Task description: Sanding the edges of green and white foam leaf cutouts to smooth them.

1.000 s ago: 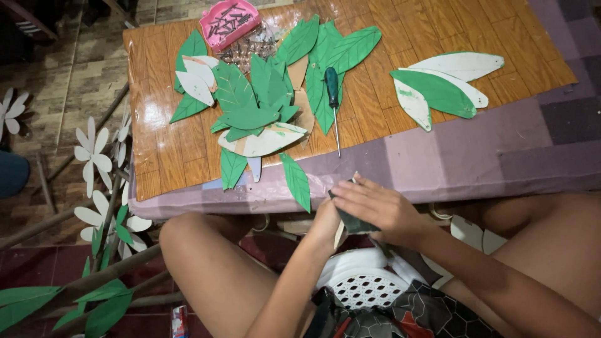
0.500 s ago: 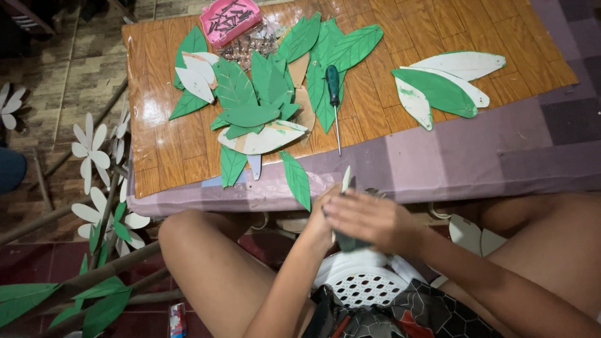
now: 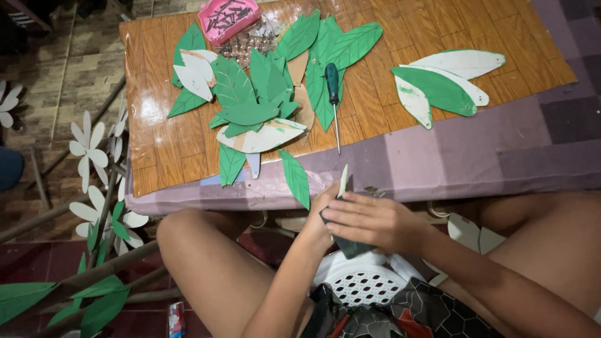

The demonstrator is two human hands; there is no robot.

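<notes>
Both hands work just below the tabletop (image 3: 188,163) edge, above the person's lap. The left hand (image 3: 322,209) and the right hand (image 3: 375,220) together hold one green cut-out leaf (image 3: 350,247), the grip closed flat on it from both sides; its pale tip stands up between them. On the tabletop lie more leaves and a green-handled screwdriver (image 3: 332,87). I think the thin leaf could bend or crease if the fingers press too hard, or slip down onto the white plastic stool (image 3: 363,281).
</notes>
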